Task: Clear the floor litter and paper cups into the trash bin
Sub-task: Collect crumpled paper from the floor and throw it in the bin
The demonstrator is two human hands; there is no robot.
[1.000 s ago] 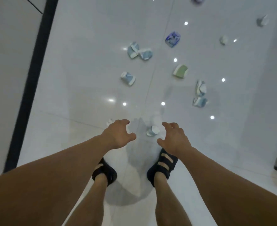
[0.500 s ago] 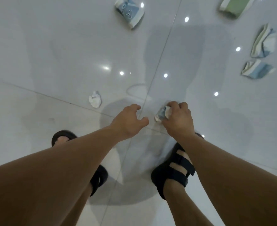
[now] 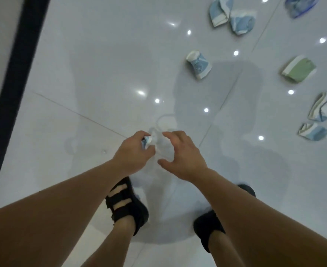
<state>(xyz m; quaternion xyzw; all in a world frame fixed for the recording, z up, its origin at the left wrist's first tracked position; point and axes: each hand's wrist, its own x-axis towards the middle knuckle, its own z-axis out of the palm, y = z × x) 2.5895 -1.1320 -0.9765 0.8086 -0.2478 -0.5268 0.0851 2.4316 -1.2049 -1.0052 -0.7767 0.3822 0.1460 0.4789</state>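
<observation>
Left hand [image 3: 133,151] grips half-hidden crumpled cup [image 3: 147,141].

The floor tiles [image 3: 101,64] are smooth, glossy white; the crushed green cup [image 3: 298,71] looks like matt paper; the strapped sandal [image 3: 124,205] is matt black.

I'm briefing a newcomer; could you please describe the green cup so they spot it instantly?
Look at the white floor, upper right of the view. Right of the blue cup with a face lies the green cup; all its neighbours are blue.
</observation>
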